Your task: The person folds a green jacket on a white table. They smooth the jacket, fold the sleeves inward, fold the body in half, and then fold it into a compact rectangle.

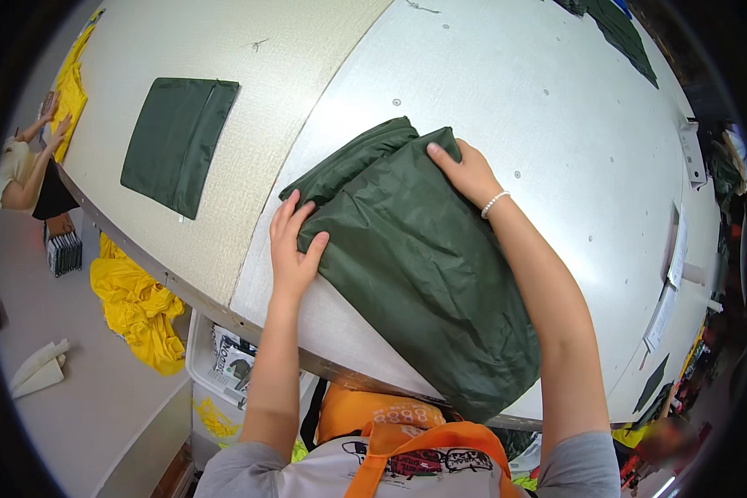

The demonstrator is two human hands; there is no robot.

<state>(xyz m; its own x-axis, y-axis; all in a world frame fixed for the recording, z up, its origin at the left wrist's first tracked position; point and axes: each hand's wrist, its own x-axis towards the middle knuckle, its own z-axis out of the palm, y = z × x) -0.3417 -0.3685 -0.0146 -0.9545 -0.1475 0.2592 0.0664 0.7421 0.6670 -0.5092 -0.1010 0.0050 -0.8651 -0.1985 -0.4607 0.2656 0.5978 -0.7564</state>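
Note:
A dark green folded piece of thin, shiny cloth, perhaps a garment, lies wrinkled on the table in front of me. Its lower part reaches to the table's near edge, and a second folded layer shows at its far left. My left hand grips the left edge, thumb on top and fingertips at the fold. At the far right corner, my right hand pinches the cloth, with the thumb above and the other fingers mostly hidden. A white beaded bracelet circles my right wrist.
A flat folded green bundle lies to the left on the table. Another person's hands touch yellow cloth at far left. Below the edge are a yellow heap and a white bin with packets.

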